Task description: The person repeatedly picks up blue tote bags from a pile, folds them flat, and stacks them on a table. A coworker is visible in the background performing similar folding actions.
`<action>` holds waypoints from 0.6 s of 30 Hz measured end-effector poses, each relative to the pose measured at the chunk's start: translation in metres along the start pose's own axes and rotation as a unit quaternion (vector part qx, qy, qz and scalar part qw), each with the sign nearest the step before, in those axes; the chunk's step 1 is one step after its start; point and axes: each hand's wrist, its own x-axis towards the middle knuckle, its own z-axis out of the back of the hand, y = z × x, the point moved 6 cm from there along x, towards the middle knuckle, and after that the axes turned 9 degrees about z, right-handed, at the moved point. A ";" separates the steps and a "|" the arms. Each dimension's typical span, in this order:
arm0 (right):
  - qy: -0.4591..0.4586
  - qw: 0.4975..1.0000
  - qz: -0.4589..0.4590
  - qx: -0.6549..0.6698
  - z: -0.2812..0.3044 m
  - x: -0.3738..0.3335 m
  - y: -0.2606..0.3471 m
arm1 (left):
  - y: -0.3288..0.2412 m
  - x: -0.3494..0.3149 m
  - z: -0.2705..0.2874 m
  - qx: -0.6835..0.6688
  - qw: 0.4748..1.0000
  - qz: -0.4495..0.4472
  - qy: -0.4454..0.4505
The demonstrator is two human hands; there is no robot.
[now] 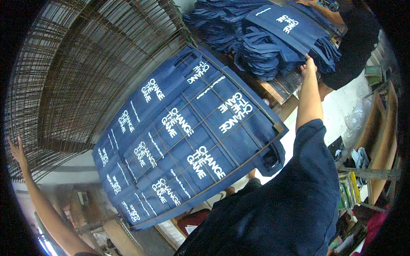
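My left hand (18, 153) is raised at the far left, fingers spread, beside the edge of the tilted wire racks (81, 72). It holds nothing that I can see. At the upper right my right hand (309, 67) pinches the near edge of a navy fabric bag (267, 19) with white print, which lies on top of a heap. Between my arms, several printed navy bags (198, 138) are spread flat in rows on a wire rack (222, 141). A handle loop hangs over that rack's right corner.
A heap of navy bags (222, 25) covers a wooden table (277, 87) at the top. Another person in black (356, 47) stands beyond it, a hand (316, 6) on the heap's far side. Brown boards (378, 141) and colourful packets (349, 192) are at the right.
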 end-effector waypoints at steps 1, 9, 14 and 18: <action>0.008 1.000 -0.019 -0.013 -0.006 0.013 0.000 | -0.003 -0.003 0.002 -0.082 0.996 0.004 -0.030; 0.227 0.974 -0.016 0.008 -0.073 0.084 -0.014 | 0.015 -0.018 0.071 -0.387 0.922 0.010 0.013; 0.382 0.912 0.115 0.092 -0.105 0.152 0.090 | -0.086 -0.066 0.136 -0.377 0.922 0.085 0.019; 0.393 0.911 0.124 -0.024 -0.159 0.100 0.180 | -0.106 -0.074 0.240 -0.376 0.918 0.122 0.037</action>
